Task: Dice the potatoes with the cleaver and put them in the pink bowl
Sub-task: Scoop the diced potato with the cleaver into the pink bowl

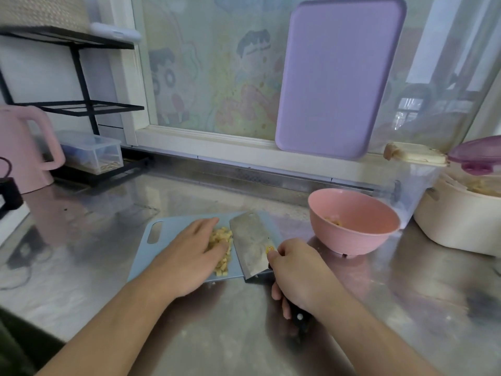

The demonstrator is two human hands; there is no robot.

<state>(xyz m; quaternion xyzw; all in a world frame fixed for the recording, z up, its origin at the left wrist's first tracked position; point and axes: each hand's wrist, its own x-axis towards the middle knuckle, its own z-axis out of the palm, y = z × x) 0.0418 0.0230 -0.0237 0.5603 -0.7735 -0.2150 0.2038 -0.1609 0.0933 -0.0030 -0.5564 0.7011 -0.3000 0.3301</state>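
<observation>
Potato dice, small and pale yellow (222, 249), lie heaped on the light-blue plastic cutting board (168, 240) on the steel desk (108, 267). Left hand (189, 256), fingers straight, corrals them against the broad steel cleaver (250, 246), seemingly for scooping. Right hand (298, 272) grips its black handle. The round pink bowl (352, 226) waits just right, already holding some.
</observation>
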